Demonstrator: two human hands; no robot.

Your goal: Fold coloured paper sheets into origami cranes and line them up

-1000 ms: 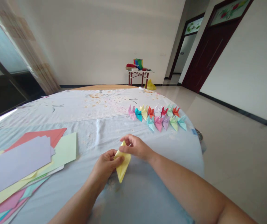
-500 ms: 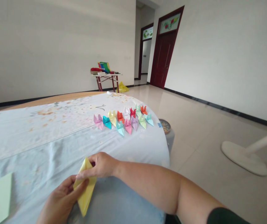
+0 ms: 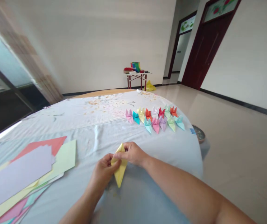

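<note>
A folded piece of yellow paper (image 3: 120, 174), long and diamond-shaped, is held up over the near part of the table. My left hand (image 3: 104, 169) pinches its left side, thumb across the front. Higher up, my right hand (image 3: 133, 153) grips the upper right edge with its thumb on the face and its other fingers partly hidden behind. Beyond my hands, several folded paper cranes (image 3: 155, 124) in pink, blue, yellow, red, purple and green stand in loose rows near the table's right edge.
Loose coloured paper sheets (image 3: 19, 177) lie stacked at the left of the cloth-covered table (image 3: 96, 124). A round bowl (image 3: 199, 133) sits lower, past the right edge. A small side table (image 3: 137, 74) with things on it stands by the far wall, a yellow bag (image 3: 150, 86) beside it.
The view has swung left, bringing the paper stack and a window into sight. Both hands still hold the yellow paper in nearly the same grip.
</note>
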